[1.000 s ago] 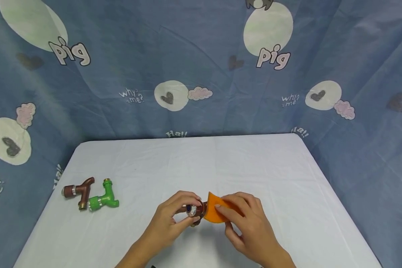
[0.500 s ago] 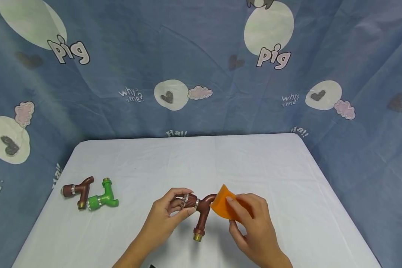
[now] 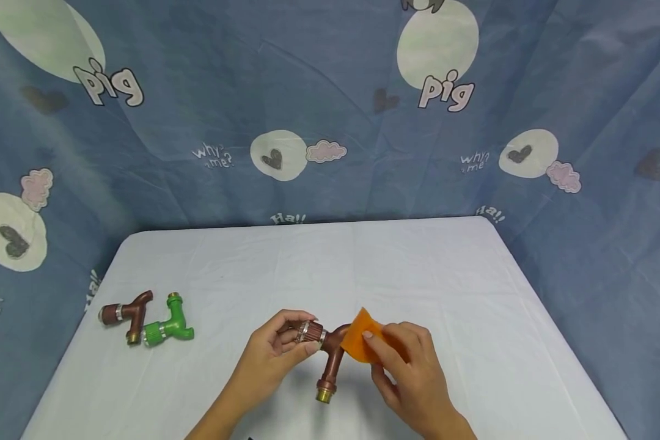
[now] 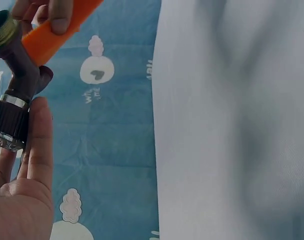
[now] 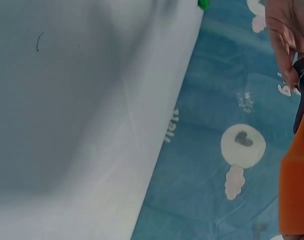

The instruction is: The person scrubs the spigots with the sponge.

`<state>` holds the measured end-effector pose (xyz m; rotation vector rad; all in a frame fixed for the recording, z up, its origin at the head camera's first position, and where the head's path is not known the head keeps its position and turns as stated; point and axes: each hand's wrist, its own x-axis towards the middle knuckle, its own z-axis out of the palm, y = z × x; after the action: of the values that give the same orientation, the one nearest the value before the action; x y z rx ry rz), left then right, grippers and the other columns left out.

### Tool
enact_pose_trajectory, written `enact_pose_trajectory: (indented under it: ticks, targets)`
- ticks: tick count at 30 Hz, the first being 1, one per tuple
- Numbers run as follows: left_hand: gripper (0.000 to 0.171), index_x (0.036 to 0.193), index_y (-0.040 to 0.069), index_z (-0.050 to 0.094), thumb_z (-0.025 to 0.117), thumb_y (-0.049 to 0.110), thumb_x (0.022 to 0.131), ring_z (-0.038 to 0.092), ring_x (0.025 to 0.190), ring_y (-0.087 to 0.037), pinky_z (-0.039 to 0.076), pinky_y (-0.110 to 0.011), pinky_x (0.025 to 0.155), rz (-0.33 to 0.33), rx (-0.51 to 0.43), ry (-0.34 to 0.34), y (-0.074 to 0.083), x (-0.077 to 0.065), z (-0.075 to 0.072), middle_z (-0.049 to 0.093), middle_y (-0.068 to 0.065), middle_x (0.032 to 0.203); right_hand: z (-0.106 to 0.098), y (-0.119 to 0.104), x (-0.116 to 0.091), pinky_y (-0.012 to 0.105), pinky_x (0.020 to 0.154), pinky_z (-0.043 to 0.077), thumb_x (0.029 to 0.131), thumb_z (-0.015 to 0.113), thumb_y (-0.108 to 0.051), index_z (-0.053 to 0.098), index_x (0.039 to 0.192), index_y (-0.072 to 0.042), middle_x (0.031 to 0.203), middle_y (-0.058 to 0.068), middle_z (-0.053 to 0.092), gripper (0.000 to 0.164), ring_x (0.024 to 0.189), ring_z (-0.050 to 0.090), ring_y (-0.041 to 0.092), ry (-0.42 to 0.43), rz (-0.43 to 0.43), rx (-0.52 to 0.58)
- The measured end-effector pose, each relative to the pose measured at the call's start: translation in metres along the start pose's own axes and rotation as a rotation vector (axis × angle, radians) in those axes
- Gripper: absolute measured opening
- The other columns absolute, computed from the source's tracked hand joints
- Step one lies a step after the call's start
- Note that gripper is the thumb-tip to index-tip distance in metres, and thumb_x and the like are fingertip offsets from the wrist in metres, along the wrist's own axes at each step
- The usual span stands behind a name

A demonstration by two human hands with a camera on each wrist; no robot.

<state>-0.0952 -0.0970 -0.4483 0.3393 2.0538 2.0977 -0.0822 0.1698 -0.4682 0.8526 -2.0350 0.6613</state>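
Observation:
Between both hands, above the white table, is a brown faucet [image 3: 334,360] with a ribbed knob and a brass threaded end that points down toward me. My left hand [image 3: 272,351] grips it by the knob, thumb on the near side and fingers behind. An orange cloth or sponge sheet [image 3: 359,340] is pinched in my right hand [image 3: 409,373] and lies against the faucet's spout, hiding its tip. In the left wrist view the faucet [image 4: 23,75] shows its threaded end up close, and the orange sheet [image 4: 52,37] touches it. The right wrist view shows the orange sheet [image 5: 296,190] bent.
At the table's left side lie a second brown faucet [image 3: 134,315] and a green faucet [image 3: 170,324], close together. The white tabletop [image 3: 418,269] stretches behind and to the right of the hands. A blue printed curtain [image 3: 330,79] hangs behind it.
The brown faucet has turned from end-on to side-on, its threaded end now toward me. My right hand shifted right with the orange sheet, then slightly back left onto the spout.

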Motion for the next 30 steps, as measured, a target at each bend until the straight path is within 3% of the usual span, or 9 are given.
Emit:
enact_pose_trajectory:
  ticks: [3,10,18,25,30]
  targets:
    - [0.042,0.129,-0.001,0.06,0.08,0.011,0.094,0.071,0.109,-0.028,0.06,-0.035,0.093,-0.01,-0.044,0.001,0.0,0.001,-0.001,0.067,-0.018,0.12,0.002,0.002,-0.001,0.037,0.085,0.047,0.107,0.052,-0.024,0.072,0.122,-0.005,0.111,0.019,0.061,0.031,0.095,0.053,0.035,0.024,-0.003,-0.023]
    - [0.038,0.124,0.004,0.061,0.082,0.01,0.093,0.071,0.103,-0.025,0.06,-0.032,0.092,0.034,0.006,0.028,-0.004,0.002,-0.002,0.07,-0.015,0.114,0.001,0.002,-0.002,0.036,0.077,0.043,0.106,0.054,-0.028,0.071,0.119,-0.003,0.106,0.019,0.059,0.033,0.091,0.05,0.034,0.056,0.028,-0.08]
    - [0.036,0.125,0.003,0.06,0.079,0.007,0.094,0.071,0.104,-0.027,0.061,-0.034,0.092,0.079,-0.003,0.05,-0.006,0.002,-0.002,0.069,-0.016,0.115,0.012,-0.011,-0.004,0.029,0.071,0.043,0.106,0.058,-0.031,0.07,0.119,-0.001,0.106,0.021,0.054,0.035,0.093,0.047,0.031,0.08,0.004,-0.021]
    - [0.036,0.126,-0.001,0.059,0.077,-0.001,0.094,0.07,0.105,-0.025,0.06,-0.033,0.092,0.13,-0.073,0.052,-0.006,0.002,-0.007,0.064,-0.023,0.117,0.015,-0.005,-0.019,0.03,0.072,0.042,0.107,0.054,-0.032,0.071,0.118,-0.003,0.105,0.02,0.055,0.035,0.09,0.048,0.03,0.047,0.031,-0.05]
    - [0.037,0.126,-0.001,0.059,0.076,-0.001,0.094,0.07,0.103,-0.023,0.061,-0.032,0.09,0.137,-0.067,0.057,-0.009,0.003,-0.007,0.065,-0.022,0.115,0.015,-0.008,-0.015,0.026,0.067,0.041,0.105,0.058,-0.032,0.069,0.118,0.001,0.105,0.021,0.054,0.037,0.092,0.046,0.029,0.095,0.057,0.0]
